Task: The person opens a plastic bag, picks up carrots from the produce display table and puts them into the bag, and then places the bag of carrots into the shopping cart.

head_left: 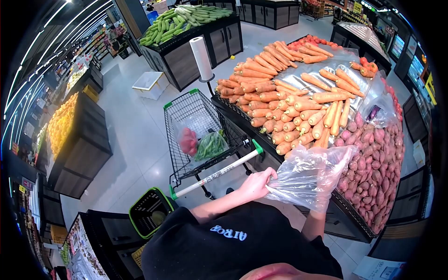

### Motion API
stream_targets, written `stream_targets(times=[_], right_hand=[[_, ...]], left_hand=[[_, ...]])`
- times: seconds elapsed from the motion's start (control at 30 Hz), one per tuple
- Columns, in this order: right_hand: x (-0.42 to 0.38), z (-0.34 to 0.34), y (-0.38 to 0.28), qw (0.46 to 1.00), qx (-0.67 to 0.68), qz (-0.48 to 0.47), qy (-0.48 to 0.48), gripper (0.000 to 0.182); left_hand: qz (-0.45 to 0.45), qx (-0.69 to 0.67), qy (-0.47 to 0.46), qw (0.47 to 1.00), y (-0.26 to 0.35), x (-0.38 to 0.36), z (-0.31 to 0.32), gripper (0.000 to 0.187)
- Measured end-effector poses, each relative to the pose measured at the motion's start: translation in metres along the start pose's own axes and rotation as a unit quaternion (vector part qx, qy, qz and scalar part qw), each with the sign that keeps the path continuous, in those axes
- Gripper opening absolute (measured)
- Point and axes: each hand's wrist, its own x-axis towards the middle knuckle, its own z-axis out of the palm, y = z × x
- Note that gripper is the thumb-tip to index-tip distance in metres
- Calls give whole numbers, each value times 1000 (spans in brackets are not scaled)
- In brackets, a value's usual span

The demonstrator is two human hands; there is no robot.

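A clear plastic bag [296, 179] is stretched between my two hands, in front of the carrot display. My left hand [257, 183] pinches the bag's edge on its left side. My right hand [323, 189] is at the right part of the bag, apparently inside it, and film blurs its fingers. Just beyond the bag lies a big pile of carrots [289, 109], with a few loose ones on the silvery sheet behind. Purple-skinned sweet potatoes [371, 163] are heaped to the right of my right hand.
A shopping cart [186, 140] stands to my left, holding bagged red produce [188, 141] and bagged greens [211, 145]. A green-rimmed basket [148, 212] is on the near left. A plastic bag roll [201, 58] stands at the display's corner. Cucumbers [175, 25] fill another stand.
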Motion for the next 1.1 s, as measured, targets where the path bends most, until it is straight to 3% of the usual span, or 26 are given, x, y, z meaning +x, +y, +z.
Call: stream_targets(times=[0.03, 0.07, 0.17, 0.23, 0.33, 0.43, 0.47, 0.57, 0.7, 0.73, 0.77, 0.83, 0.9, 0.97, 1.07, 1.1], right_hand=[[-1, 7, -13, 999, -34, -34, 2, 88], [-5, 7, -34, 999, 47, 14, -21, 90], [-6, 11, -37, 977, -183, -106, 15, 95], [-12, 13, -45, 989, -115, -89, 0, 97], [-25, 17, -68, 998, -8, -47, -38, 95], [-29, 18, -82, 993, -27, -103, -53, 94], [-29, 19, -83, 991, -32, -113, -58, 94], [-40, 24, -81, 985, -28, -129, -109, 93], [-65, 34, -72, 968, -15, -126, -217, 92], [-73, 37, -68, 963, -10, -120, -243, 92], [-79, 41, -63, 957, -5, -113, -267, 92], [-91, 46, -55, 949, 4, -99, -298, 91], [-99, 51, -47, 950, 8, -81, -302, 91], [-102, 55, -36, 959, 7, -62, -277, 90], [-91, 54, -16, 984, 15, -15, -179, 90], [-82, 50, -11, 992, 30, 2, -124, 90]], left_hand=[[-5, 1, 31, 1000, -1, 2, 0, 36], [-10, 3, 60, 998, -3, 6, -3, 38], [-4, 5, 147, 989, -21, 14, 1, 52], [46, 8, 201, 978, -29, 19, 3, 61], [-16, -105, 154, 982, -26, 24, -6, 76], [143, 39, 281, 948, -14, 31, -10, 84], [157, -9, 259, 953, -6, 29, -11, 90], [276, 53, 299, 912, -4, 37, -10, 89], [313, -28, 217, 924, -16, 50, -21, 43], [297, -130, 216, 921, -8, 47, -27, 21], [258, -242, 210, 911, -18, 46, -23, 18], [168, -456, 186, 854, -38, 42, -13, 19], [87, -482, 243, 837, -49, 34, -15, 26], [49, -561, 213, 799, -71, 27, -18, 32], [148, -289, 176, 929, -80, 6, -26, 32], [237, -148, 151, 948, -70, -1, -25, 27]])
